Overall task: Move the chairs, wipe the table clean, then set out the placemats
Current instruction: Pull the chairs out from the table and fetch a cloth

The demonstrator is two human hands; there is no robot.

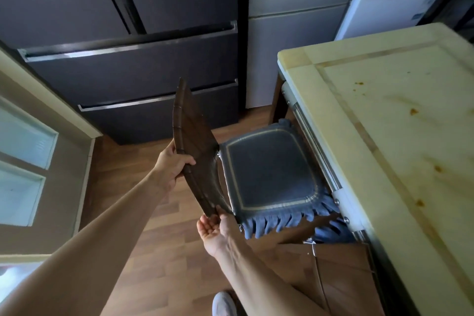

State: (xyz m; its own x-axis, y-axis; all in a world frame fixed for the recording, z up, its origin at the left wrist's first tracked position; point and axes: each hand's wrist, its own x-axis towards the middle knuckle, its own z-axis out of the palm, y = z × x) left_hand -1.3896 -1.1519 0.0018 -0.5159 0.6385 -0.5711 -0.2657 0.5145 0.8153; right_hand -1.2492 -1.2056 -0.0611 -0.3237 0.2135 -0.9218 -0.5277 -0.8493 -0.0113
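This looks like the first step: the left hand (172, 163) grips the curved back of the dark brown wooden chair with a blue fringed seat (269, 169), the right hand (215, 229) holds its near end, and next it needs pulling out from under the pale spotty wooden desk (384, 123).

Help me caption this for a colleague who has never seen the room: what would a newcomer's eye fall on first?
Both hands are on the dark wooden chair at centre: the left hand grips the curved top of its back and the right hand holds the near end. Its blue fringed cushion reaches partly under the pale table on the right, whose top carries orange-brown stains. A dark fridge fills the background.
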